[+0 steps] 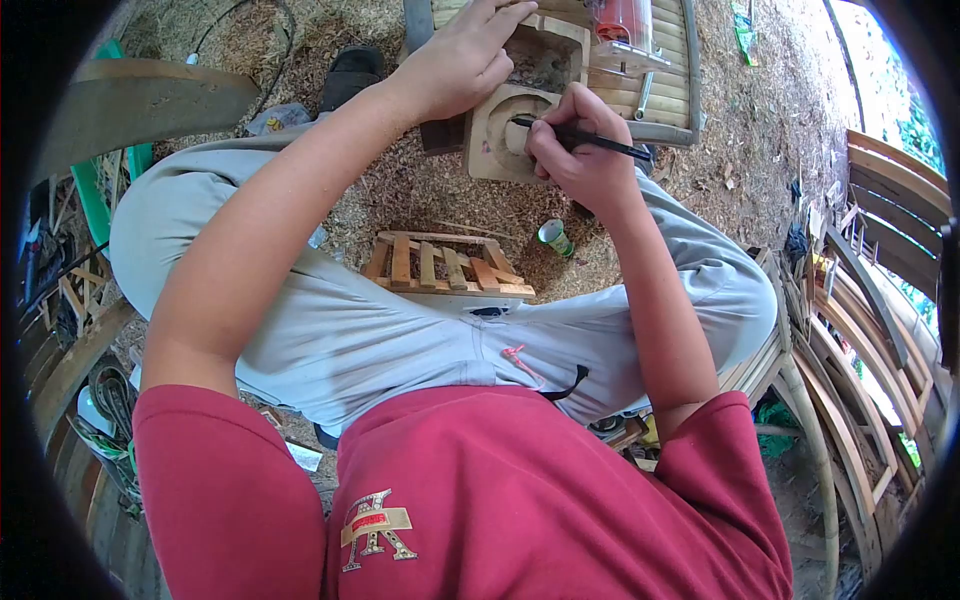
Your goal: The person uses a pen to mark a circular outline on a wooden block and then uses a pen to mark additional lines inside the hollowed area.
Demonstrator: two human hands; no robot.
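My right hand point(588, 150) is closed around a black pen point(600, 141), its tip inside the round recess of a pale wooden block point(482, 160). Just beyond that block, a second wooden piece point(572, 32) has a rough, hollowed-out middle. My left hand point(462, 58) lies along the left side of these two pieces with its fingers stretched forward. Part of the wood's left edge is hidden under it.
A slatted bamboo bench point(680, 60) carries a clear plastic container point(622, 25) and a wrench point(645, 95). Between my legs are a small slatted wooden piece point(450, 268) and a green-and-white cup point(555, 236). Wood shavings point(400, 190) cover the ground; curved wooden frames point(860, 400) stand at right.
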